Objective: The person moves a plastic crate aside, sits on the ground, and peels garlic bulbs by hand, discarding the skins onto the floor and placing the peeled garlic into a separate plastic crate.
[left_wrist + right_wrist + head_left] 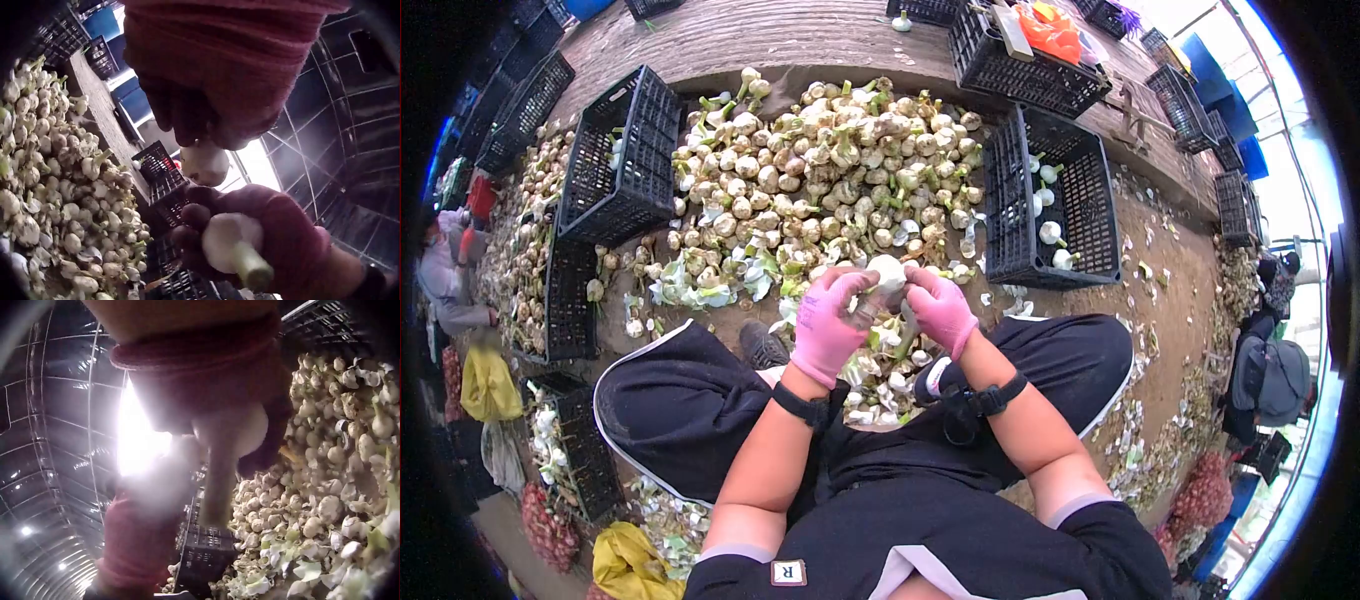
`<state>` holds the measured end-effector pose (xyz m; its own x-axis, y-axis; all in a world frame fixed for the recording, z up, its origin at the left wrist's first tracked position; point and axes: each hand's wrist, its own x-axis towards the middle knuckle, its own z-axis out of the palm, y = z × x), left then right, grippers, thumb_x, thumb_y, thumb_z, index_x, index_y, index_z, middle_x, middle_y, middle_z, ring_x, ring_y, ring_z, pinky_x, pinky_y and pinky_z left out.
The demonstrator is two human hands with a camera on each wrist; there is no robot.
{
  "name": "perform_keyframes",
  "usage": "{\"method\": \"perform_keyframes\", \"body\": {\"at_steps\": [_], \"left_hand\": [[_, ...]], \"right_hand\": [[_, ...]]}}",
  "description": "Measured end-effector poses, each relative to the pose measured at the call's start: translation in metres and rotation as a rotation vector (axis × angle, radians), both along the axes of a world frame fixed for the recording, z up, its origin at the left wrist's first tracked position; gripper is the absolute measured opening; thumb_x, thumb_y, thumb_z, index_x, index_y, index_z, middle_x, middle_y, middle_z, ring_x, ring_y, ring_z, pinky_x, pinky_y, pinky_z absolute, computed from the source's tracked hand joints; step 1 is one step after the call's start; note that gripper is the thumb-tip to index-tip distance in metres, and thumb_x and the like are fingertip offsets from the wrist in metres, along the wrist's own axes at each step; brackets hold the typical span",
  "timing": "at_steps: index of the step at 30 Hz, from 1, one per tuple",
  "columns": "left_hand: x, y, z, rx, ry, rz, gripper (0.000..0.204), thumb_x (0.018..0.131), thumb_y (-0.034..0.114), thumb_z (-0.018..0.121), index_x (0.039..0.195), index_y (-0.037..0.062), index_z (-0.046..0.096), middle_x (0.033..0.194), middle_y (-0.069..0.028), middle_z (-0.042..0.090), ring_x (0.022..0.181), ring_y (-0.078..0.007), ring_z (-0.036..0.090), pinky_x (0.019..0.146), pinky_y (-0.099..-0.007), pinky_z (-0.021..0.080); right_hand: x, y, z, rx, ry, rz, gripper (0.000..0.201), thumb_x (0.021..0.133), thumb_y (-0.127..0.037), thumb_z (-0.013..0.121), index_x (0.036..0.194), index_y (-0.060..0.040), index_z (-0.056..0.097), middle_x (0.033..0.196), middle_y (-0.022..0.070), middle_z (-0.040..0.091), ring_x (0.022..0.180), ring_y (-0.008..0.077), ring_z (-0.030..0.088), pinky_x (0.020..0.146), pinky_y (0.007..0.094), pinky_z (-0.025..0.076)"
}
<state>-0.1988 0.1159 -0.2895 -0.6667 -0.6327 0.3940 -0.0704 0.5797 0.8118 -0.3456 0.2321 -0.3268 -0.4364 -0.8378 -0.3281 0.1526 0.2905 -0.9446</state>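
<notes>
Both hands wear pink gloves and come close together above the lap. My left hand grips a garlic bulb at its fingertips. In the head view a white garlic bulb shows between the two hands. My right hand holds a second, pale and smooth garlic bulb, its fingers curled around it. A thick cut greenish stem points down from that bulb in the right wrist view. Ahead of the hands lies a large heap of garlic with roots and dry skins on.
A black crate with several white bulbs stands right of the heap. Another crate stands to its left. Peeled skins litter the ground before the crossed legs. A wooden platform runs behind. Another person sits far left.
</notes>
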Motion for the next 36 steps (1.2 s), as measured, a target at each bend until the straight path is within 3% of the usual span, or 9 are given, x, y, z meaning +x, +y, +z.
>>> {"method": "perform_keyframes", "body": {"at_steps": [11,13,15,17,19,25,29,32,36], "left_hand": [[0.000,0.002,-0.004,-0.048,0.042,-0.015,0.018,0.079,0.005,0.069,0.096,0.0057,0.065,0.088,-0.0095,0.065,0.075,-0.0239,0.064,0.066,-0.0326,0.052],[0.002,0.000,0.005,0.870,0.215,0.096,0.014,0.084,0.004,0.066,0.097,0.0004,0.062,0.090,-0.0071,0.066,0.075,-0.0146,0.063,0.068,-0.0280,0.052],[0.004,-0.005,0.004,0.926,0.331,0.092,0.014,0.087,0.003,0.064,0.099,-0.0033,0.061,0.093,-0.0063,0.065,0.077,-0.0088,0.061,0.071,-0.0237,0.051],[0.003,-0.006,-0.001,0.729,0.217,0.133,0.016,0.084,0.002,0.066,0.097,-0.0033,0.061,0.092,-0.0068,0.065,0.079,-0.0112,0.062,0.073,-0.0239,0.051],[0.001,-0.007,-0.001,0.036,0.092,0.099,0.021,0.075,0.000,0.070,0.094,0.0035,0.062,0.090,-0.0106,0.064,0.082,-0.0248,0.064,0.072,-0.0308,0.051],[-0.002,0.003,0.002,-0.248,-0.023,-0.040,0.017,0.074,-0.002,0.071,0.088,0.0021,0.062,0.088,-0.0107,0.064,0.083,-0.0243,0.064,0.074,-0.0298,0.050],[0.001,0.002,-0.010,0.081,0.033,0.016,0.014,0.077,-0.002,0.069,0.089,0.0014,0.062,0.090,-0.0094,0.065,0.081,-0.0204,0.064,0.073,-0.0275,0.050],[0.000,-0.001,-0.014,0.979,0.318,0.091,0.012,0.087,0.002,0.062,0.099,0.0007,0.060,0.089,-0.0074,0.066,0.076,-0.0124,0.064,0.068,-0.0231,0.053],[0.007,-0.022,-0.007,1.752,0.683,-0.118,0.028,0.093,0.014,0.053,0.119,0.0034,0.052,0.104,-0.0148,0.063,0.087,-0.0295,0.066,0.086,-0.0461,0.054]], "right_hand": [[0.001,0.001,0.015,0.145,0.497,-0.147,0.024,0.078,-0.025,0.061,0.085,-0.0025,0.062,0.072,0.0124,0.063,0.065,0.0231,0.060,0.064,0.0343,0.048],[-0.018,0.003,-0.005,0.142,0.386,-0.291,0.024,0.079,-0.023,0.059,0.085,-0.0008,0.063,0.072,0.0119,0.064,0.065,0.0193,0.059,0.063,0.0330,0.048],[-0.026,0.004,0.012,0.187,0.403,-0.295,0.021,0.080,-0.019,0.057,0.084,0.0008,0.063,0.072,0.0092,0.064,0.066,0.0134,0.057,0.062,0.0291,0.047],[-0.023,0.003,0.012,0.024,0.252,-0.253,0.021,0.082,-0.020,0.059,0.086,0.0005,0.063,0.071,0.0070,0.063,0.066,0.0121,0.057,0.062,0.0282,0.046],[-0.012,0.002,0.018,0.014,0.221,-0.169,0.023,0.083,-0.022,0.061,0.087,0.0005,0.062,0.071,0.0057,0.062,0.067,0.0108,0.056,0.062,0.0280,0.046],[0.006,-0.006,0.035,0.095,0.628,-0.069,0.027,0.081,-0.028,0.060,0.083,-0.0019,0.063,0.077,0.0177,0.064,0.072,0.0292,0.063,0.066,0.0353,0.049],[0.003,-0.006,0.034,0.073,0.518,-0.134,0.020,0.080,-0.021,0.057,0.081,-0.0026,0.064,0.074,0.0172,0.064,0.072,0.0304,0.063,0.066,0.0361,0.049],[-0.015,0.000,0.029,0.106,0.507,-0.284,0.018,0.081,-0.019,0.056,0.080,-0.0027,0.065,0.073,0.0123,0.065,0.066,0.0220,0.062,0.063,0.0323,0.048],[-0.048,0.006,-0.005,0.010,0.240,-0.487,0.022,0.086,-0.017,0.055,0.100,-0.0010,0.060,0.081,0.0083,0.065,0.067,0.0125,0.060,0.060,0.0258,0.047]]}}
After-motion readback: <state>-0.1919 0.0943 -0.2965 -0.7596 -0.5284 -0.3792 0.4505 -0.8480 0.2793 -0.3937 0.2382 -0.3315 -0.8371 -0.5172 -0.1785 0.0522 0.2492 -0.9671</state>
